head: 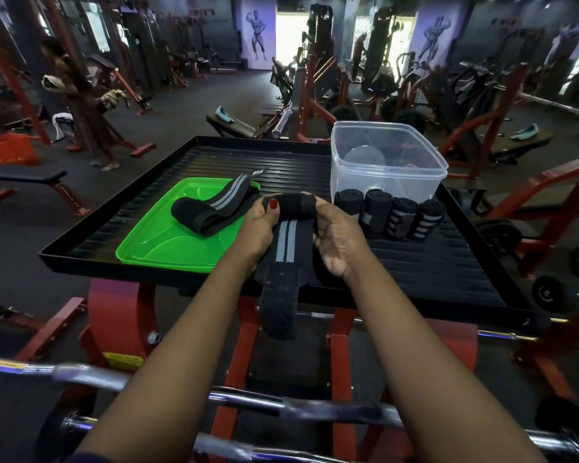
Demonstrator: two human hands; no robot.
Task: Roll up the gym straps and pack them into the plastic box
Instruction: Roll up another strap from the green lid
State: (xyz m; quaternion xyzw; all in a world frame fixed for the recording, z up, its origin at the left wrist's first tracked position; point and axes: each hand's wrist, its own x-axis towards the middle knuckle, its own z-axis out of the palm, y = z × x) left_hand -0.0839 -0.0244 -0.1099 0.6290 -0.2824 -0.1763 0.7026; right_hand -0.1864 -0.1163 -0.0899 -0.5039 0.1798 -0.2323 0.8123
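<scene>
A black gym strap with two grey stripes point(284, 262) is partly rolled at its far end, and its loose tail hangs over the near edge of the black ribbed tray point(448, 259). My left hand point(259, 228) pinches the left end of the roll, my right hand point(338, 238) grips the right end. Another unrolled strap point(211, 208) lies on the green lid point(168, 242). Several rolled straps point(391, 213) stand in a row in front of the clear plastic box point(386, 162), which stands open at the tray's far right.
The tray sits on a red metal stand point(121, 315). Chrome barbell bars point(214, 396) run across below my forearms. Gym machines, benches and weight plates fill the dark floor behind and to both sides.
</scene>
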